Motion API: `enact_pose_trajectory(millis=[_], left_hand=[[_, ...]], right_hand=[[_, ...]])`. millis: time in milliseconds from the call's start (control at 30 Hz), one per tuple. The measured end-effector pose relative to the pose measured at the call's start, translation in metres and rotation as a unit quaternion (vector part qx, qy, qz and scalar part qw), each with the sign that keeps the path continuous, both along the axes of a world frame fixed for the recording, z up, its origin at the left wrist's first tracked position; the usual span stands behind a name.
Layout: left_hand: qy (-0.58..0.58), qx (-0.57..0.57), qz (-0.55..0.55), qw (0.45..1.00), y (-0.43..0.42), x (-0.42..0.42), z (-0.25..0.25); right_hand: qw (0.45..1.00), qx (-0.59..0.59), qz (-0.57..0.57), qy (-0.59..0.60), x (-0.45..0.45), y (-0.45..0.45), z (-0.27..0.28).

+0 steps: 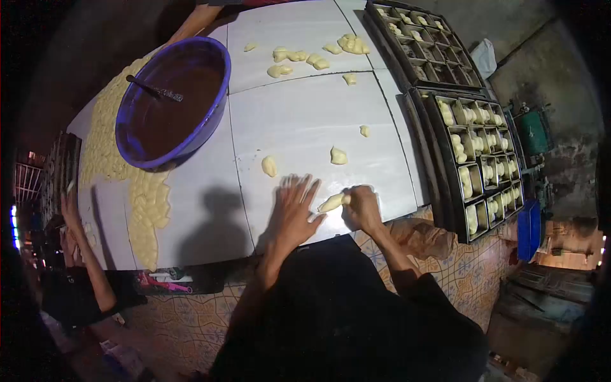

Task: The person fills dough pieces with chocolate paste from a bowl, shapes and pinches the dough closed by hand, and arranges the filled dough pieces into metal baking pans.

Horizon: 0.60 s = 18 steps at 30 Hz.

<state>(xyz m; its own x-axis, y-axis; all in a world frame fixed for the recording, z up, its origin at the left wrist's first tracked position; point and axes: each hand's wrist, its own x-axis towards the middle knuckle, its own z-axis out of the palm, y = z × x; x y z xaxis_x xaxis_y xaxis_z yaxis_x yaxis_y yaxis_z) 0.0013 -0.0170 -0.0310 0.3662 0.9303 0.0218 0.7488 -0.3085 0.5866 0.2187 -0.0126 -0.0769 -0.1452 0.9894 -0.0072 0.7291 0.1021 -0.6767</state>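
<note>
My left hand (296, 210) lies flat on the white table (305, 121), palm down with the fingers spread. Just to its right, my right hand (363, 209) is closed round one end of a long piece of dough (333, 202). The other end of that dough points toward my left thumb. Beyond my left hand rests a small dough lump (270, 166). Another dough lump (338, 156) sits farther right, and a smaller dough bit (365, 131) lies past it.
A purple basin (223, 95) of brown filling with a utensil stands at the left, beside a sheet of dough pieces (146, 210). Dough-filled divided tins (468, 232) line the right edge. More dough lumps (318, 62) lie at the back. Another person's arm (89, 248) is at the left.
</note>
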Motion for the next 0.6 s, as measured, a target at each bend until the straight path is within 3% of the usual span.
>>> enact_pose_trajectory(millis=[33,67,100,167,200,233,267,300,333,367,433,467,500,533,567,600], left_hand=[[-0.024,-0.025,-0.055,0.998,0.005,0.009,-0.013],[-0.036,-0.058,-0.112,0.991,0.01,0.013,-0.021],[-0.045,0.001,-0.118,0.992,0.01,0.02,-0.032],[-0.014,-0.224,-0.077,0.971,0.017,0.023,-0.048],[-0.218,-0.071,0.02,0.973,0.003,0.026,-0.027],[-0.202,-0.077,0.017,0.976,0.007,0.017,-0.045],[-0.281,-0.175,0.033,0.943,0.013,0.005,-0.044],[-0.358,-0.266,0.05,0.893,0.02,-0.007,-0.043],[-0.501,-0.289,0.122,0.806,0.02,-0.018,-0.06],[-0.609,-0.284,0.151,0.725,0.019,-0.029,-0.059],[-0.736,-0.301,0.136,0.591,0.015,-0.047,-0.044],[-0.77,-0.308,0.073,0.554,0.012,-0.053,-0.035],[-0.773,-0.3,0.077,0.553,0.009,-0.055,-0.029],[-0.782,-0.329,0.064,0.525,0.009,-0.055,-0.022],[-0.791,-0.356,0.052,0.494,0.008,-0.053,-0.015],[-0.759,-0.37,0.063,0.533,0.007,-0.05,-0.006]], right_hand=[[0.99,-0.046,0.0,0.136,0.001,0.001,-0.007],[0.977,-0.069,0.003,0.2,-0.008,0.002,0.006],[0.959,-0.094,0.001,0.266,-0.016,-0.002,0.02],[0.964,0.021,0.051,0.259,-0.015,0.004,0.07],[0.949,0.017,-0.031,0.314,-0.012,0.005,0.084],[0.919,0.085,-0.056,0.382,0.0,0.008,0.087],[0.849,0.133,-0.157,0.487,0.001,0.007,0.118],[0.84,0.224,-0.235,0.434,0.021,0.01,0.121],[0.779,0.313,-0.264,0.476,0.029,0.013,0.128],[0.771,0.351,-0.312,0.43,0.038,0.017,0.126],[0.925,0.268,-0.257,0.083,0.048,0.027,0.079],[0.972,0.186,-0.136,-0.051,0.036,0.029,0.086],[0.999,-0.036,0.009,0.04,0.045,0.031,0.05],[0.992,-0.037,0.045,0.114,0.022,0.024,0.035],[0.987,-0.002,0.062,0.146,-0.019,0.016,0.075],[0.977,0.051,0.13,0.162,-0.045,0.011,0.081]])
